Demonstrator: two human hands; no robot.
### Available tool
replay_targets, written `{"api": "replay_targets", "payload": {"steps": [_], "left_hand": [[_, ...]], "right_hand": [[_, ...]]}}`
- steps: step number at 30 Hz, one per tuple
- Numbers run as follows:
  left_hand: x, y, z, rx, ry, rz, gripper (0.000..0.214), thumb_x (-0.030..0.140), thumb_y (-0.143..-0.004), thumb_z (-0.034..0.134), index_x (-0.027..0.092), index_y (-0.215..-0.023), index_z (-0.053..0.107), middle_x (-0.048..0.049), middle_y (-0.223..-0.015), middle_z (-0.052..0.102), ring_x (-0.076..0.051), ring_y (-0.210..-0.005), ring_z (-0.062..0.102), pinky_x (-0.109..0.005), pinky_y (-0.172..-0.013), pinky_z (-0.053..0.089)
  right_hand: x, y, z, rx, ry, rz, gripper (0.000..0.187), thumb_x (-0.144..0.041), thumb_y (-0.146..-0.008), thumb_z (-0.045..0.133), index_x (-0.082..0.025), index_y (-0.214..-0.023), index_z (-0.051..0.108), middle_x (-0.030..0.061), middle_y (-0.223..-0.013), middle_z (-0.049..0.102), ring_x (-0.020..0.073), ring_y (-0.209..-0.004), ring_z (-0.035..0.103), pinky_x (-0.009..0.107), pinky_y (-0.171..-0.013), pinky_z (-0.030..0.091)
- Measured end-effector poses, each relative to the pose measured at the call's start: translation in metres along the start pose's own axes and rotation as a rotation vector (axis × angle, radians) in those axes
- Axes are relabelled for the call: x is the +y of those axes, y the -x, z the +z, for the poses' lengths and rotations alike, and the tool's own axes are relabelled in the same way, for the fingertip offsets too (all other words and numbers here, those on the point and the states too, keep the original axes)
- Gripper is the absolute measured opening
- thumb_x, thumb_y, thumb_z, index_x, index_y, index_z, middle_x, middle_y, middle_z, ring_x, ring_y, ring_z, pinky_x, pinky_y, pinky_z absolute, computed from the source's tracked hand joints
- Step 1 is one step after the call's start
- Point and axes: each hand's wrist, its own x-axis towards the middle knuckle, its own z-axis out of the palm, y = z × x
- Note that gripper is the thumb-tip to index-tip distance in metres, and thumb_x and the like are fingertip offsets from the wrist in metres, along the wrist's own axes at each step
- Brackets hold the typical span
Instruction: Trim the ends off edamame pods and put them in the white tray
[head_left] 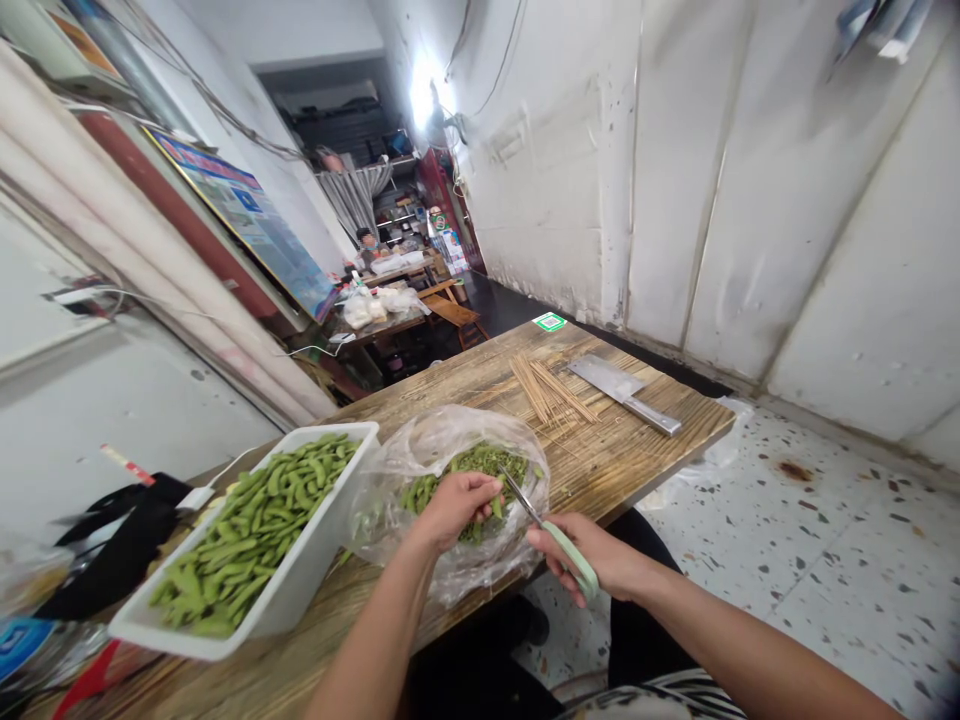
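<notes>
In the head view my right hand (pixel 577 555) grips green-handled scissors (pixel 571 560), whose metal blades point up and left over a clear plastic bag (pixel 442 425). My left hand (pixel 461 508) is closed in a pinch near the blade tips, on what looks like a green soybean pod (pixel 496 506). Inside the spread bag lie green pods and small trimmed bits (pixel 491 460). To the left stands a white plastic tub (pixel 300 580) heaped with green soybean pods (pixel 259 535). Part of what the left fingers hold is hidden.
A cleaver (pixel 611 380) and a bundle of thin wooden sticks (pixel 547 388) lie on the wooden table (pixel 450 375) beyond the bag. A black bag (pixel 127 550) sits left of the tub. Further back, a person (pixel 367 245) is near another cluttered table (pixel 382 320).
</notes>
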Motion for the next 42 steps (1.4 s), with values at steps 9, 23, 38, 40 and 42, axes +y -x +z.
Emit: {"api": "replay_targets", "payload": {"steps": [9, 23, 38, 40, 42], "left_hand": [[-0.006, 0.002, -0.003, 0.018, 0.161, -0.087, 0.033, 0.04, -0.06, 0.075, 0.011, -0.068, 0.06, 0.0033, -0.05, 0.054, -0.003, -0.04, 0.042, -0.015, -0.041, 0.029], [-0.008, 0.0, -0.007, 0.249, 0.565, -0.101, 0.023, 0.007, -0.073, 0.069, 0.014, -0.062, 0.05, 0.001, -0.061, 0.06, -0.008, -0.062, 0.065, -0.016, -0.064, 0.055], [-0.01, -0.003, -0.001, 0.369, 0.524, -0.016, 0.027, 0.016, -0.069, 0.072, 0.016, -0.061, 0.046, -0.0018, -0.062, 0.065, -0.013, -0.065, 0.066, -0.023, -0.066, 0.055], [-0.009, -0.007, -0.003, 0.469, 0.491, 0.053, 0.027, 0.017, -0.067, 0.07, 0.017, -0.061, 0.044, -0.0028, -0.067, 0.066, -0.014, -0.07, 0.066, -0.026, -0.07, 0.054], [-0.007, -0.012, -0.006, 0.521, 0.428, 0.074, 0.021, 0.018, -0.068, 0.067, 0.017, -0.063, 0.046, -0.005, -0.076, 0.068, -0.015, -0.074, 0.066, -0.028, -0.074, 0.053]], "right_hand": [[0.003, -0.01, 0.007, -0.026, 0.007, 0.039, 0.05, -0.065, -0.073, 0.056, -0.018, -0.061, 0.043, -0.0086, -0.036, 0.042, 0.006, -0.025, 0.039, 0.016, -0.025, 0.032], [0.006, -0.015, 0.002, -0.045, -0.097, 0.067, 0.049, -0.064, -0.073, 0.057, -0.017, -0.071, 0.046, -0.0071, -0.05, 0.05, 0.0055, -0.032, 0.045, 0.016, -0.03, 0.038], [0.007, -0.02, 0.004, -0.005, -0.186, 0.078, 0.047, -0.059, -0.067, 0.066, -0.015, -0.072, 0.05, -0.0072, -0.05, 0.049, 0.0049, -0.029, 0.04, 0.016, -0.023, 0.036], [0.005, -0.024, -0.001, -0.025, -0.231, 0.107, 0.044, -0.057, -0.071, 0.065, -0.014, -0.077, 0.053, -0.0067, -0.049, 0.049, 0.0053, -0.03, 0.04, 0.017, -0.024, 0.037], [-0.001, -0.03, -0.008, -0.075, -0.295, 0.13, 0.042, -0.055, -0.075, 0.061, -0.013, -0.08, 0.055, -0.0053, -0.049, 0.05, 0.0065, -0.031, 0.043, 0.018, -0.027, 0.04]]}}
